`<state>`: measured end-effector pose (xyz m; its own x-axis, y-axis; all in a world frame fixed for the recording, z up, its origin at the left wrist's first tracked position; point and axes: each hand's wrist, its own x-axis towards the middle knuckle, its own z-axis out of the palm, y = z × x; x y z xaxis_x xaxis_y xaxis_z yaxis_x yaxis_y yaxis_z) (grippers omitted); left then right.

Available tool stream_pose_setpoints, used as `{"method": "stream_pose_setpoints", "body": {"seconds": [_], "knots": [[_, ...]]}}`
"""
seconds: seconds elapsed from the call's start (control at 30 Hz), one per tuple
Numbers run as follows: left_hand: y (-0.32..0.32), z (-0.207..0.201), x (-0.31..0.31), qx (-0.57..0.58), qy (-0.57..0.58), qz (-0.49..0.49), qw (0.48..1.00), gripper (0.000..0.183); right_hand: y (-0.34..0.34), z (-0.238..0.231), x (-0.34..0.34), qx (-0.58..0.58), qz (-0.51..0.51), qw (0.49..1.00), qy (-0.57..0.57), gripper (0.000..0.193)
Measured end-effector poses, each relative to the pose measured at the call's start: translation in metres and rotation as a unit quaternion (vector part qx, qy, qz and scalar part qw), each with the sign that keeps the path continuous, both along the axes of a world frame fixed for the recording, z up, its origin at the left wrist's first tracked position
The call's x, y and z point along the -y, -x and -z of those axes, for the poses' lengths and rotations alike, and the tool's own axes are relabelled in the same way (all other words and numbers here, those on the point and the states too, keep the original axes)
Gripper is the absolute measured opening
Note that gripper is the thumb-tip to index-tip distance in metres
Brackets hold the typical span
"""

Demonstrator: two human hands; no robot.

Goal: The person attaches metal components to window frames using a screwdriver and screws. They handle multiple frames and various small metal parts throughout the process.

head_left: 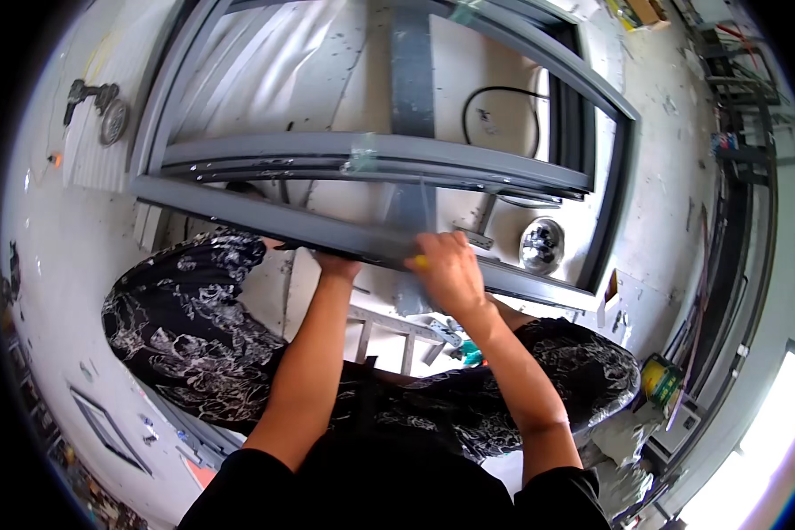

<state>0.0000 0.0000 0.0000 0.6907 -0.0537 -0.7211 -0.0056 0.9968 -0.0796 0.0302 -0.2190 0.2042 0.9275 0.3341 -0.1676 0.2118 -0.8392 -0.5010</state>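
A large grey metal window or door frame (265,208) lies across in front of me. My left hand (336,265) is at the lower side of its near bar, with the fingers hidden beneath the bar. Over the same bar, further right, my right hand (448,269) is closed around a small tool with a yellow end (421,262); its kind is blurred. A thin faint line rises from that hand toward the inner bar (265,148). Greenish clear tape (360,153) is wrapped around this inner bar.
A metal bowl of small parts (541,245) stands inside the frame at the right, below a black cable (465,115). At the far left lie a power drill (88,95) and a round grille-like part (114,122). My patterned trouser legs (185,327) flank the near bar.
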Motion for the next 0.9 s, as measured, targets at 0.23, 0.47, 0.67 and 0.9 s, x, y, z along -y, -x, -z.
{"method": "stream_pose_setpoints", "body": {"seconds": [0.23,0.47,0.67,0.9], "knots": [[-0.014,-0.036,0.029,-0.168,-0.128,0.064,0.975,0.035,0.011,0.006,0.006,0.036,0.022,0.999,-0.016,0.024],[-0.026,-0.063,0.029,-0.226,-0.163,0.125,0.952,0.025,0.021,0.0,0.024,0.048,0.025,0.998,-0.031,0.022],[-0.027,-0.067,0.025,-0.249,-0.147,0.127,0.949,0.025,0.018,-0.043,0.092,0.084,0.148,0.983,-0.073,0.025],[-0.031,-0.085,0.027,-0.248,-0.145,0.13,0.949,0.026,0.002,-0.082,0.209,0.188,0.304,0.928,0.101,0.015]]}}
